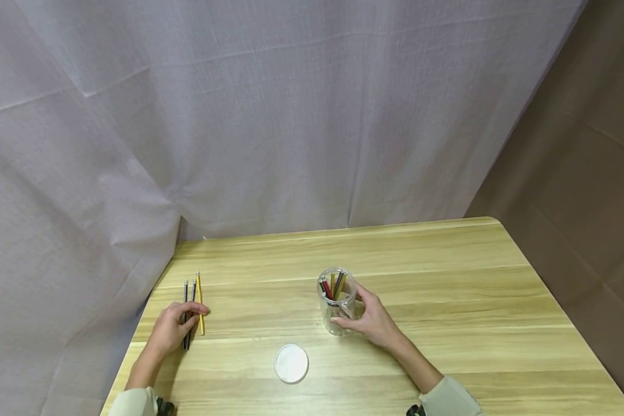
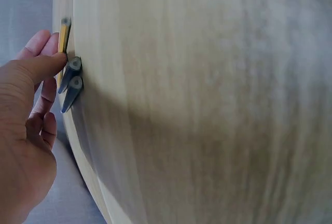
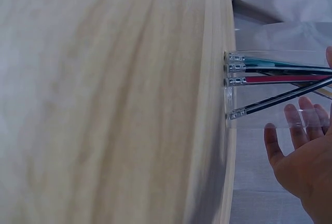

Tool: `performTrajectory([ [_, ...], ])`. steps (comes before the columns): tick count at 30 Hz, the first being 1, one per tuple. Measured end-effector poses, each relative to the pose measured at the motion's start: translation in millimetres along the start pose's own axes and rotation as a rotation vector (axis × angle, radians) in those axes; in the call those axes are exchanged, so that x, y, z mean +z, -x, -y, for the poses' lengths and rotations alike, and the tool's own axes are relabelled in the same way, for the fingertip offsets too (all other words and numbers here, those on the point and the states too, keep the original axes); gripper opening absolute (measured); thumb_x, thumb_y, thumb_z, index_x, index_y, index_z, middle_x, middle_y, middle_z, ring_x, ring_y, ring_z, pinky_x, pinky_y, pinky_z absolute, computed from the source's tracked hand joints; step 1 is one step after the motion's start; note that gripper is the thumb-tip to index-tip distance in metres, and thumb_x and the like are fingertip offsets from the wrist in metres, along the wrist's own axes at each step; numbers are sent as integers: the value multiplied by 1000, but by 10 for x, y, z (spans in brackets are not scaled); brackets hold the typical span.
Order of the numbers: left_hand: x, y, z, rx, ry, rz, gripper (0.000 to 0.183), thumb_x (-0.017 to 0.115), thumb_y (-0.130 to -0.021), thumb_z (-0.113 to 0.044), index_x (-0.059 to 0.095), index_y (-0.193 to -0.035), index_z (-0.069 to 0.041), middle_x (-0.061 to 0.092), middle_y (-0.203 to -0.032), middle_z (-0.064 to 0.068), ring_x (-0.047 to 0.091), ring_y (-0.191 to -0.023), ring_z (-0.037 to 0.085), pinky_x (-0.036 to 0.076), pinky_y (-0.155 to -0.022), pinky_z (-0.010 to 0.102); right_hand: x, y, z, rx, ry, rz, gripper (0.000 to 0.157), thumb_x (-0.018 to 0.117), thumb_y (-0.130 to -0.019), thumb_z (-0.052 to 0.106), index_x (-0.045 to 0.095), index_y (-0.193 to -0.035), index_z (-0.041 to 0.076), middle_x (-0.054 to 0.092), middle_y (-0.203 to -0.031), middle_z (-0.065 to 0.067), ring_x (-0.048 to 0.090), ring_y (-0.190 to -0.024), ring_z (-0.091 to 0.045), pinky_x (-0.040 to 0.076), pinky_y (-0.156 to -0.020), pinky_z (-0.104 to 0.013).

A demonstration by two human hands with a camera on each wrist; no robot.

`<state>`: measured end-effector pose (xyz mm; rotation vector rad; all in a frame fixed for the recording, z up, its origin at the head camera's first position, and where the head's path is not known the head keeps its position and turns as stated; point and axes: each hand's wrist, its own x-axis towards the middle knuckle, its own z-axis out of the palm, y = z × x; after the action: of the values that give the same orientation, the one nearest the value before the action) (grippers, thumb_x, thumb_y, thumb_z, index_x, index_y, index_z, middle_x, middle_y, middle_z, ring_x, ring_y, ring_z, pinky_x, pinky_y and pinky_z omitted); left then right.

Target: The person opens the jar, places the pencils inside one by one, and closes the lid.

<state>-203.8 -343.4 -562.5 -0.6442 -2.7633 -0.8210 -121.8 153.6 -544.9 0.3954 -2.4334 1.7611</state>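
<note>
Your left hand [image 1: 171, 328] pinches the yellow pencil [image 1: 199, 293] between thumb and fingers near the table's [image 1: 447, 277] left edge, with two dark pencils [image 1: 193, 293] just beside it, partly under your hand (whether you touch those two, I can't tell). Your right hand [image 1: 371, 322] curls its thumb and fingers around the clear cup [image 1: 329, 318], which stands upright on the table holding a bunch of pencils [image 1: 338, 284], while a round white disc [image 1: 291, 363] lies nearer you, between your hands.
</note>
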Motion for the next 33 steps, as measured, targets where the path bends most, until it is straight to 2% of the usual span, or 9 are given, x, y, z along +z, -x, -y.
performTrajectory([
  [8, 96, -102, -119, 32, 50, 29, 37, 84, -82, 11, 82, -100, -22, 77, -97, -13, 65, -92, 14, 55, -78, 37, -25, 4, -15, -12, 18, -9, 87, 95, -81, 23, 51, -154, 4, 70, -135, -8, 61, -130, -28, 40, -115, -55],
  [12, 190, -176, -207, 103, 61, 37, 35, 85, -81, 11, 82, -99, -19, 78, -97, -13, 66, -92, 14, 56, -80, 39, -30, 7, -9, 4, 10, -6, 88, 95, -81, 24, 52, -154, 5, 70, -136, -6, 60, -131, -27, 38, -116, -57],
  [17, 324, -271, -335, 195, 66, 53, 32, 87, -81, 7, 82, -99, -19, 79, -98, -13, 66, -90, 12, 52, -81, 40, -30, 6, 8, 9, -3, -2, 86, 95, -80, 23, 53, -153, 6, 70, -135, -4, 60, -131, -25, 37, -116, -58],
  [25, 529, -394, -616, 223, 111, 119, 30, 87, -84, 1, 81, -100, -24, 78, -100, -17, 62, -91, 11, 46, -84, 40, -28, 3, 15, 16, -12, 0, 84, 96, -79, 25, 55, -151, 9, 70, -134, -2, 60, -131, -25, 37, -116, -59],
  [33, 725, -473, -912, 345, 69, 121, 24, 89, -84, -7, 80, -101, -22, 78, -100, -15, 63, -90, 9, 48, -88, 43, -25, -7, 6, 18, -14, 2, 86, 96, -79, 24, 54, -152, 8, 70, -135, -3, 59, -131, -25, 37, -116, -59],
])
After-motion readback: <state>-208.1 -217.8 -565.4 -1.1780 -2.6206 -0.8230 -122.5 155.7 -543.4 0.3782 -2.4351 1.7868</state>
